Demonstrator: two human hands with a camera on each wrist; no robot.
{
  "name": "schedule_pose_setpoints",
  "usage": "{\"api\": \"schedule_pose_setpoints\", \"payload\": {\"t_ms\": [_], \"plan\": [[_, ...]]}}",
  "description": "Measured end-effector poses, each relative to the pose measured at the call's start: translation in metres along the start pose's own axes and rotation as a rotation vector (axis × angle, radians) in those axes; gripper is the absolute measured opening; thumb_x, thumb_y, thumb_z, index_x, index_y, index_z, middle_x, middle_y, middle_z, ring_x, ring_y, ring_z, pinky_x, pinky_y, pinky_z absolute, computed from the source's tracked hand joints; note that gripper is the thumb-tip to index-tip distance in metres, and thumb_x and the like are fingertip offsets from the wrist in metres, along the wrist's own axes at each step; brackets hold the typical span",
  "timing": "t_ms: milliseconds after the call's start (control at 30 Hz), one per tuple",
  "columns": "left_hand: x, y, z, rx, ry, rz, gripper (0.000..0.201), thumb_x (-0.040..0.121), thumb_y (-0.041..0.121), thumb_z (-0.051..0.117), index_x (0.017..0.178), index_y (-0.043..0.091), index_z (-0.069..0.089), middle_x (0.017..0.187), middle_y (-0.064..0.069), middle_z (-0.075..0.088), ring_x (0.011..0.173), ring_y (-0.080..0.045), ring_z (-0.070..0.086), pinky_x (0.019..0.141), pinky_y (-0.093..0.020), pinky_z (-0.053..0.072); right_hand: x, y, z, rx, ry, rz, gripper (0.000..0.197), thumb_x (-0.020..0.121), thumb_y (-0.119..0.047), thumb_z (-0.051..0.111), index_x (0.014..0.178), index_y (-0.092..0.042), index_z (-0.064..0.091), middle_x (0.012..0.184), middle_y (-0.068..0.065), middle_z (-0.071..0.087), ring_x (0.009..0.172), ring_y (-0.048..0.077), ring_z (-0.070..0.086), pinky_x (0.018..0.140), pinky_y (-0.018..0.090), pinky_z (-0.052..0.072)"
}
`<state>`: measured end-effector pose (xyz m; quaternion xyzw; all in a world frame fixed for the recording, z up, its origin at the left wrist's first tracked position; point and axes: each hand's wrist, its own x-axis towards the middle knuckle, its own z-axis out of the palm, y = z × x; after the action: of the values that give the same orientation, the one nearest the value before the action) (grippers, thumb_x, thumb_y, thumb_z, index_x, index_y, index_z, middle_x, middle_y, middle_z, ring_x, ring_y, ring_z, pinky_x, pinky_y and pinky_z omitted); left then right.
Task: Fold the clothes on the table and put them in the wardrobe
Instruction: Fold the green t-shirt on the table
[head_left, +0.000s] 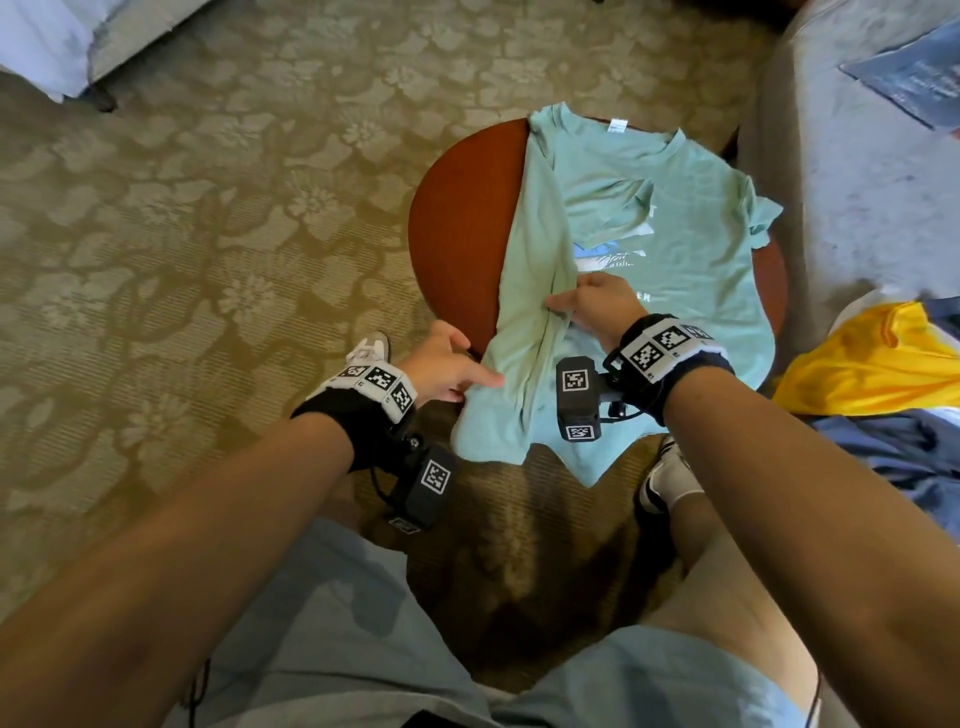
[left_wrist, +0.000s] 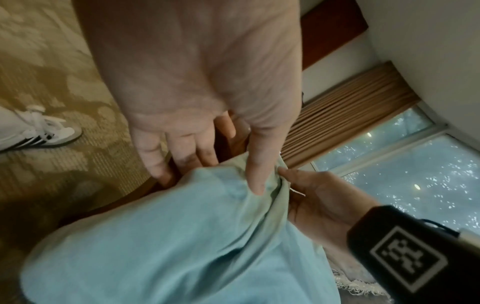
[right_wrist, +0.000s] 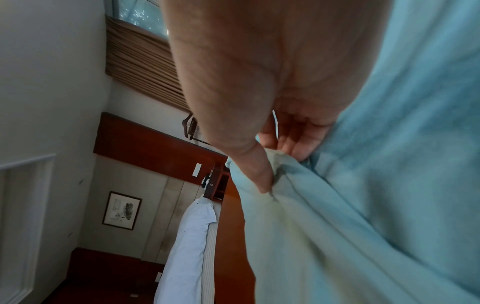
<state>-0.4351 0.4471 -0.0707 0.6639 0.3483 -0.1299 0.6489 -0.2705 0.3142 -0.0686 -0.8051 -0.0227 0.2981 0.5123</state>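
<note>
Head view: teal T-shirt on round table, left side folded inward. R. hand pinches fold mid-shirt; L. hand pinches hem at table's near edge.

Left hand fills the upper centre of the frame — thumb pressed on a bunched fold of the light blue T-shirt, fingers behind its edge. Right hand at centre right pinches the same fold. Lower frame: shirt fabric. Left edge: a white striped shoe on patterned carpet. Right: a window.
</note>
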Motion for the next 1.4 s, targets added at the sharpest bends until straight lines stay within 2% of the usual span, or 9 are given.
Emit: {"api": "schedule_pose_setpoints", "payload": {"t_ms": [200,400,567,733,900,1067,1200,1267,1400], "plan": [[-0.017,0.023,-0.008,0.165,-0.213,-0.050,0.020,0.076,0.010,0.079,0.093,0.011,0.069,0.090,-0.001,0.073,0.079,-0.012,0.069,0.062,-0.023,0.053,-0.002,-0.005,0.002,0.005,0.000,0.023,0.029,0.067,-0.030,0.081,0.080,-0.009,0.065,0.092,0.006,0.071,0.087,0.022,0.066,0.089,0.035,0.053],[-0.018,0.014,-0.015,0.576,-0.112,-0.183,0.018,0.084,0.017,0.074,0.093,0.006,0.063,0.081,-0.006,0.066,0.069,-0.017,0.061,0.065,-0.028,0.052,-0.004,0.000,-0.007,-0.244,0.185,-0.086,0.024,0.080,-0.020,0.073,0.099,-0.015,0.059,0.095,0.001,0.064,0.092,0.020,0.060,0.090,0.033,0.051],[-0.002,0.066,-0.019,0.685,0.347,0.340,0.021,0.086,0.024,0.069,0.097,0.011,0.057,0.086,0.001,0.056,0.086,-0.019,0.056,0.074,-0.030,0.043,0.006,0.001,-0.050,-0.199,0.364,-0.052,0.026,0.077,-0.024,0.063,0.099,-0.013,0.071,0.098,0.008,0.073,0.098,0.028,0.068,0.084,0.033,0.055],[0.036,0.132,0.028,0.944,0.226,0.475,0.032,0.095,0.036,0.053,0.117,0.013,0.055,0.112,-0.009,0.058,0.100,-0.029,0.056,0.083,-0.032,0.044,0.014,0.007,-0.113,-0.305,0.538,0.065,0.031,0.093,-0.015,0.055,0.118,-0.001,0.065,0.120,0.017,0.066,0.112,0.035,0.061,0.087,0.031,0.046],[0.095,0.127,0.079,1.111,0.116,0.270,0.084,0.092,0.061,0.044,0.153,0.013,0.012,0.159,-0.020,0.003,0.147,-0.036,0.007,0.117,-0.047,0.020,0.024,0.021,-0.141,-0.321,0.538,0.052,0.031,0.092,-0.016,0.057,0.120,-0.010,0.068,0.125,0.011,0.065,0.117,0.032,0.059,0.095,0.029,0.044],[0.129,0.138,0.075,1.327,0.055,0.063,0.096,0.089,0.071,0.035,0.153,0.019,-0.014,0.154,-0.019,-0.030,0.142,-0.038,-0.027,0.117,-0.054,-0.003,0.060,0.008,-0.157,-0.205,0.630,0.074,0.035,0.081,-0.023,0.059,0.114,-0.016,0.067,0.122,0.008,0.063,0.115,0.029,0.058,0.098,0.031,0.046],[0.138,0.175,0.060,1.386,-0.010,0.073,0.080,0.093,0.065,0.036,0.150,0.010,0.025,0.156,-0.024,0.016,0.145,-0.038,0.016,0.113,-0.042,0.021,0.098,-0.011,-0.173,-0.190,0.721,0.221,0.059,0.080,-0.037,0.053,0.129,-0.004,0.053,0.134,0.019,0.054,0.123,0.039,0.051,0.106,0.045,0.042],[0.143,0.200,0.061,1.330,-0.051,0.151,0.060,0.097,0.057,0.037,0.120,0.005,0.057,0.127,-0.019,0.056,0.115,-0.032,0.052,0.092,-0.031,0.038,0.115,-0.017,-0.177,-0.170,0.701,0.269,0.061,0.084,-0.039,0.049,0.132,-0.003,0.052,0.135,0.020,0.053,0.122,0.039,0.051,0.105,0.047,0.042],[0.164,0.241,0.077,1.142,0.117,0.304,0.051,0.095,0.045,0.044,0.100,-0.003,0.063,0.110,-0.029,0.062,0.098,-0.041,0.061,0.080,-0.038,0.049,0.139,-0.026,-0.181,-0.159,0.631,0.319,0.064,0.078,-0.045,0.053,0.130,-0.007,0.056,0.131,0.016,0.057,0.117,0.036,0.056,0.102,0.047,0.045]]}}
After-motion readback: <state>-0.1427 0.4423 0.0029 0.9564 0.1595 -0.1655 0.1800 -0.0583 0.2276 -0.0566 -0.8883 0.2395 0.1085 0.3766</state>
